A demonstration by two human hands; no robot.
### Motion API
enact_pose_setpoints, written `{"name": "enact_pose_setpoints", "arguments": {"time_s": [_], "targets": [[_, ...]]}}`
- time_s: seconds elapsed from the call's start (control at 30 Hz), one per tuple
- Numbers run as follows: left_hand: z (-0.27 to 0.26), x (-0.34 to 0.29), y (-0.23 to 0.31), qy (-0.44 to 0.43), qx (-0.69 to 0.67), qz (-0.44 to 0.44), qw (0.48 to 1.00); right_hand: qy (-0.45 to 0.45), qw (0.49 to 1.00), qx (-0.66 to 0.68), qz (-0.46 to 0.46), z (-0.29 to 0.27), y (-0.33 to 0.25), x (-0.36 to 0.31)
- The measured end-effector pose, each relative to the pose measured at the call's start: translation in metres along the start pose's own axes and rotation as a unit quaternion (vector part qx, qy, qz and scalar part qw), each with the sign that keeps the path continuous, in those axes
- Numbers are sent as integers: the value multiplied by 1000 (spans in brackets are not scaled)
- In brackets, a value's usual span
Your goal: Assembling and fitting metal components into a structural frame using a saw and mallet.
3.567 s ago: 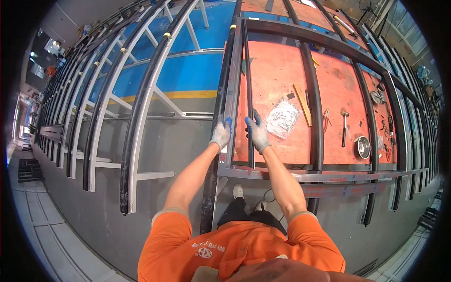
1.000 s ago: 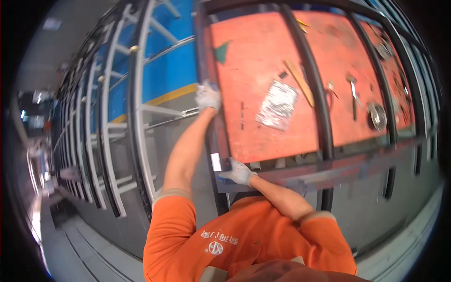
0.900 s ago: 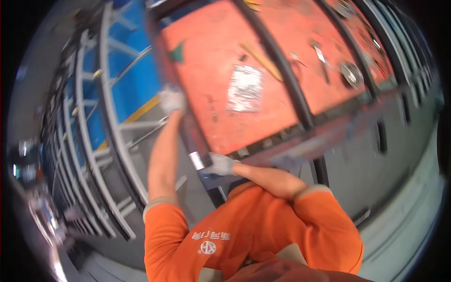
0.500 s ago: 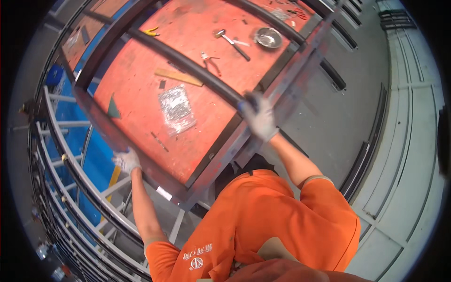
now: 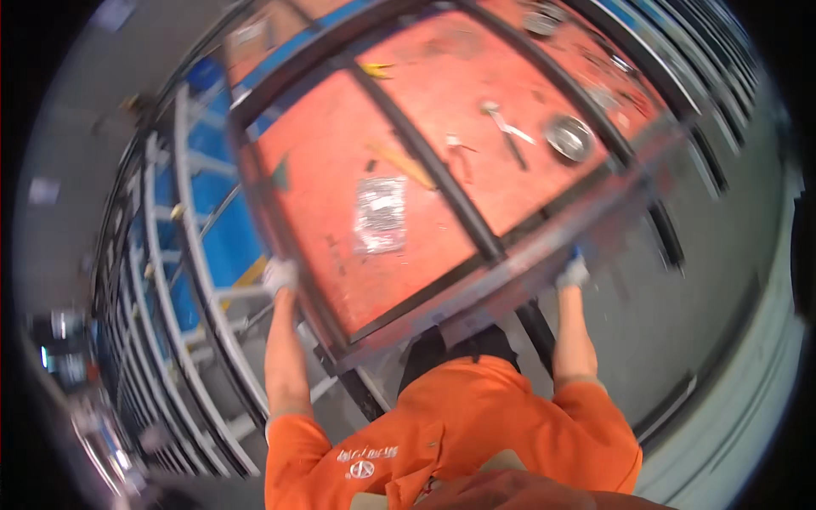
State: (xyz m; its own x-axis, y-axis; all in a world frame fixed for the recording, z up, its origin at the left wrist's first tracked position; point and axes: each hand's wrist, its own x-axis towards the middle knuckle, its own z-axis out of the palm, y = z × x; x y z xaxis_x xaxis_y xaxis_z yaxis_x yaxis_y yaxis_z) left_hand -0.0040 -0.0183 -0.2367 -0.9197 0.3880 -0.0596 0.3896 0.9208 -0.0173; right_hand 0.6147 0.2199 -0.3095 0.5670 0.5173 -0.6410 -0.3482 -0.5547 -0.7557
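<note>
A large dark metal frame (image 5: 446, 308) with crossbars spans the red-topped worktable (image 5: 408, 136). My left hand (image 5: 279, 276), in a pale glove, is closed round the frame's left side bar. My right hand (image 5: 575, 270), gloved with blue at the fingertips, grips the outer edge of the near rail; motion blur softens its fingers. Inside the frame's outline lie a clear bag of small metal parts (image 5: 380, 214), a wooden strip (image 5: 403, 164), pliers (image 5: 460, 157), a hammer (image 5: 507, 136) and a round metal bowl (image 5: 569, 138).
Left of the table stands a rack of pale and dark rails (image 5: 200, 246) above a blue surface (image 5: 225, 242). Dark bars (image 5: 667, 234) stick out past the table's right side over the grey floor (image 5: 722, 238). A yellow tool (image 5: 376, 70) lies at the far left of the tabletop.
My right hand has left the crossbar's end and moved right and down to the near rail's outer edge. My left hand stays at the left bar. The whole view has turned.
</note>
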Motion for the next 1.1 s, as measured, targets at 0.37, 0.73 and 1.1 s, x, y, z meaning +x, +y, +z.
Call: {"name": "enact_pose_setpoints", "arguments": {"time_s": [0.37,0.73,1.1], "targets": [[-47,-15,-23,136,-440,-9,887,9,956,-52,-288,-24,-98,-41],[-151,-178,-62,105,-795,90,591,-385,747,-67,-537,24,-154,-230],[-117,-352,-111,224,-660,136,704,-661,593,-216,-406,21,37,-532]]}}
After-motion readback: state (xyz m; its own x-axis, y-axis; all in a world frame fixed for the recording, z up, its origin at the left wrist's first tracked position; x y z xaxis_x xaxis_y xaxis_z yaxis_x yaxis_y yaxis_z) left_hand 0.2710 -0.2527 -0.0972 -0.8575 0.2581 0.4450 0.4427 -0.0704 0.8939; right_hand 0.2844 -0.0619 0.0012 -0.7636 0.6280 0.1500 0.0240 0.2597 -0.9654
